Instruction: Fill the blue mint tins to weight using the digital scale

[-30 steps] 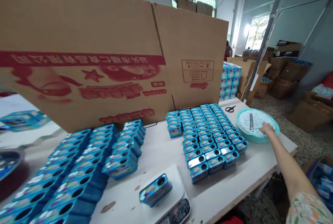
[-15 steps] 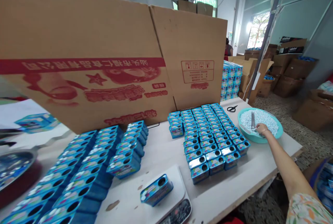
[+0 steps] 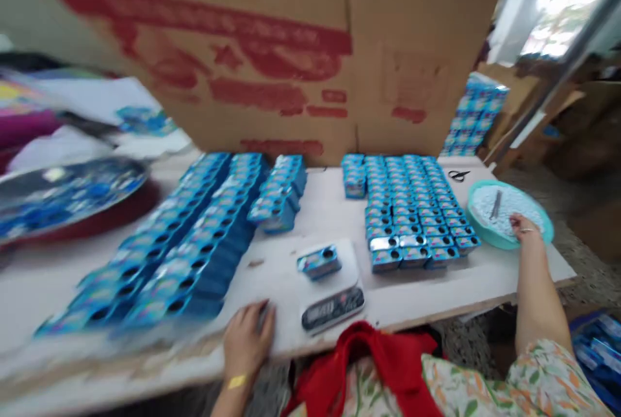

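My right hand [image 3: 524, 225] is at the near rim of a turquoise basin [image 3: 544, 236], its fingers bunched on the small white pellets [image 3: 518, 200] inside. A grey scoop-like tool [image 3: 495, 205] lies among the pellets. My left hand [image 3: 248, 336] rests at the table's front edge, thumb apart from the fingers; a dark strip beside the index finger is too blurred to name. Between my hands, one blue tin [image 3: 320, 263] with a round dark opening on top sits on a white digital scale [image 3: 349, 262]. Rows of similar blue tins [image 3: 407, 223] stand right of it.
More blue tin rows [image 3: 213, 236] fill the left side. A dark red basin [image 3: 97, 220] with blue and white pieces stands further left. A large cardboard sheet [image 3: 301, 29] rises behind. Black scissors [image 3: 458, 176] lie near the turquoise basin. A slanting pole [image 3: 548, 84] stands behind it.
The view has tilted down and drawn back, bringing my left hand and a red apron into sight. My right hand remains at the pellets; the tin remains on the scale.
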`<control>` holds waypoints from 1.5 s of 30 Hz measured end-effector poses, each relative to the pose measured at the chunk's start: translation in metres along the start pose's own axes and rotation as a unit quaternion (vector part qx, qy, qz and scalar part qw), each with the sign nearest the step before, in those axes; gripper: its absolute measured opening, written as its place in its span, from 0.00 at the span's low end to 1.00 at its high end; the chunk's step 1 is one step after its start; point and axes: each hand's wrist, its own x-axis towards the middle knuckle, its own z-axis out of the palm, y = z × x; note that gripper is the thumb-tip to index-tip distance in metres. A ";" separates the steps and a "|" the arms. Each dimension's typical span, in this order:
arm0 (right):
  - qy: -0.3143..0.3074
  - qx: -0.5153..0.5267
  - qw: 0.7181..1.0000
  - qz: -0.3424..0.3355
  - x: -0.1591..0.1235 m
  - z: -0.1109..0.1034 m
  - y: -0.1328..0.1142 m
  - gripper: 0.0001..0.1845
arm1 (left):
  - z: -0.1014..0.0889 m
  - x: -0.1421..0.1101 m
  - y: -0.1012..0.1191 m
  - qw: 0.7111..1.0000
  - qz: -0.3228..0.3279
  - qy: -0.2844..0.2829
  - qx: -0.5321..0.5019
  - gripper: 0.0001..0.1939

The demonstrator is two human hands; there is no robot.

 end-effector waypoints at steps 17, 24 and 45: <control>-0.568 -0.119 0.687 -0.437 -0.320 0.224 -0.138 0.09 | 0.010 -0.004 0.012 0.999 -0.042 -0.019 0.001 0.13; -0.538 -0.276 0.588 -0.537 -0.339 0.247 -0.130 0.07 | 0.009 -0.004 0.016 0.999 -0.047 -0.016 -0.015 0.12; -0.533 -0.256 0.651 -0.475 -0.372 0.225 -0.149 0.10 | 0.004 -0.007 0.003 0.999 0.026 0.026 -0.014 0.19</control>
